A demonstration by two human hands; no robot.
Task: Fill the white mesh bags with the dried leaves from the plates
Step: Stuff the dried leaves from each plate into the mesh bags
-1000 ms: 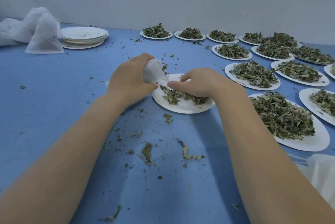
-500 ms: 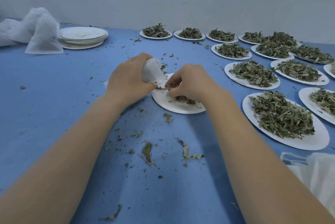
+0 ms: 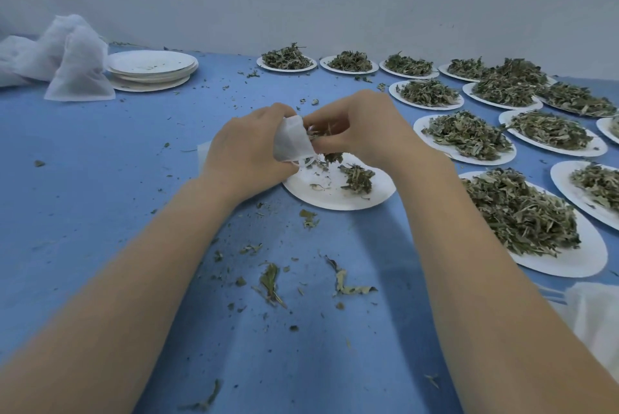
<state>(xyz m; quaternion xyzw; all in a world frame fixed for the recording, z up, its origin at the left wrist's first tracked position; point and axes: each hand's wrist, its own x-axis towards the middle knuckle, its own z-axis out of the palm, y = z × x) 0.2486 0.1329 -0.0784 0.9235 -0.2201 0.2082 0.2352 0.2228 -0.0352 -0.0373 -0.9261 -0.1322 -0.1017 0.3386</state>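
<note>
My left hand (image 3: 248,149) grips a small white mesh bag (image 3: 292,142) just above the near white plate (image 3: 338,199). Facing the bag's mouth, my right hand (image 3: 361,130) holds a pinch of dried leaves (image 3: 326,132) with curled fingers. A few leaves hang down between the two hands. On the plate below, only a small clump of dried leaves (image 3: 356,177) and some crumbs are left.
Several plates heaped with leaves (image 3: 519,219) fill the right side and back of the blue table. A stack of bare plates (image 3: 152,70) and a heap of mesh bags (image 3: 63,58) sit at back left. Loose leaf bits (image 3: 345,283) litter the near table. White cloth (image 3: 593,316) lies at right edge.
My right hand closed on leaves on the plate, then lifted them up to the mouth of the bag. The pile on the plate has shrunk. My left hand stayed about where it was.
</note>
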